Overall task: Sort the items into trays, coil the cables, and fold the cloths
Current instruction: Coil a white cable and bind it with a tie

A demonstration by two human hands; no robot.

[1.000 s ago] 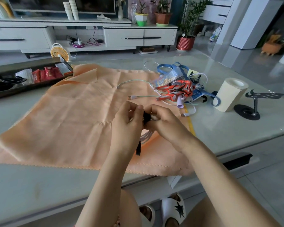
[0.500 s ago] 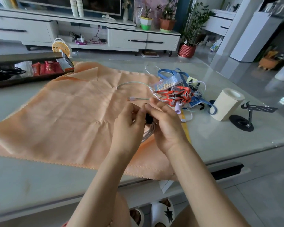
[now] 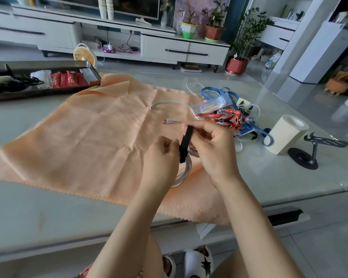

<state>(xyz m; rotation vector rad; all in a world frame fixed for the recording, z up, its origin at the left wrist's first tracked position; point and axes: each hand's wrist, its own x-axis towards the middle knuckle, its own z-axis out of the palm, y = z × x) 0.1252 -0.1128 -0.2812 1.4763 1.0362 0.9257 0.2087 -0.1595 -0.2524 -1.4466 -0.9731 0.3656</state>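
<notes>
Coiled cable (image 3: 186, 169) held in left grip (image 3: 161, 157); right grip (image 3: 213, 149) pinches black strap (image 3: 186, 141).

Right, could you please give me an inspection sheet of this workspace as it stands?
Surface: glass table, peach cloth spread flat, one far corner folded over.
Job's things: tray at far left holds red packets; cloth not yet folded.
Clutter: lanyard pile, paper roll, black stand at right.
Hands: left hand grips coiled cable; right hand pinches black strap.
Cables: one coiled, one loose cable with USB plug on cloth.
Surroundings: TV cabinet, potted plants, small fan.
</notes>
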